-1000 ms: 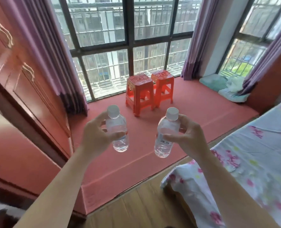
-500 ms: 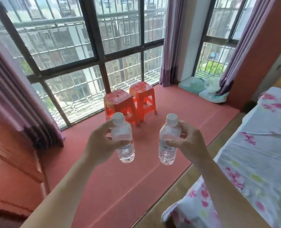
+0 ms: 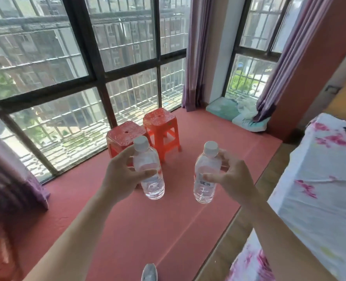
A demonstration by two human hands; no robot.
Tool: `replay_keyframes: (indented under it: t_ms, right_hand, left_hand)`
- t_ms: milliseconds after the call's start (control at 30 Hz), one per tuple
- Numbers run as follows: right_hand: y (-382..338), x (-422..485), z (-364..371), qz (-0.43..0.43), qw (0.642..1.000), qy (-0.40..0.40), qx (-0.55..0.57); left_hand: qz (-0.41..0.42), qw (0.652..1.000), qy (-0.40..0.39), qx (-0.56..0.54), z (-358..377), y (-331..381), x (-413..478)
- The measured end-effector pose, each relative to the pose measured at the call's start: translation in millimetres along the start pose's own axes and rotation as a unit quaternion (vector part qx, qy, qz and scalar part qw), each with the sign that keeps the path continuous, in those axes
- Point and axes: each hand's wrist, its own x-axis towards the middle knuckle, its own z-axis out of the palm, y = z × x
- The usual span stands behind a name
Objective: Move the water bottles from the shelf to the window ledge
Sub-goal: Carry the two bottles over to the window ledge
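I carry two clear water bottles with white caps, both upright in the air above the red window ledge (image 3: 143, 230). My left hand (image 3: 121, 175) grips the left bottle (image 3: 148, 169) round its middle, thumb across the front. The right bottle (image 3: 205, 175), with a barcode label, is held by my right hand (image 3: 231, 179), fingers curled behind it and thumb on the label. The ledge runs along the big barred window, below and beyond the bottles.
Two orange plastic stools (image 3: 143, 134) stand on the ledge by the window, just beyond the bottles. Folded green and white cloths (image 3: 237, 114) lie in the far right corner. A flower-print bed (image 3: 320, 189) borders the right side. Purple curtains (image 3: 194, 53) hang at the window posts.
I have stepped closer to the ledge and turned right; the cabinet on the left has left the view. Both bottles stay in my hands and now hang nearer the stools.
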Motion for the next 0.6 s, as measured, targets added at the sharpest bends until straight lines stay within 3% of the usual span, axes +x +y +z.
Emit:
replay_keyframes:
  t_ms: [300, 600]
  right_hand:
    - [0.3, 116.4, 24.2, 0.044, 0.991, 0.120, -0.037]
    - [24.0, 202.9, 1.5, 0.091, 0.979, 0.182, -0.017]
  left_hand:
    - [0.047, 0.993, -0.105, -0.031, 12.3, -39.4, 191.2]
    - [0.076, 0.977, -0.196, -0.046, 79.1, -40.0, 325.0]
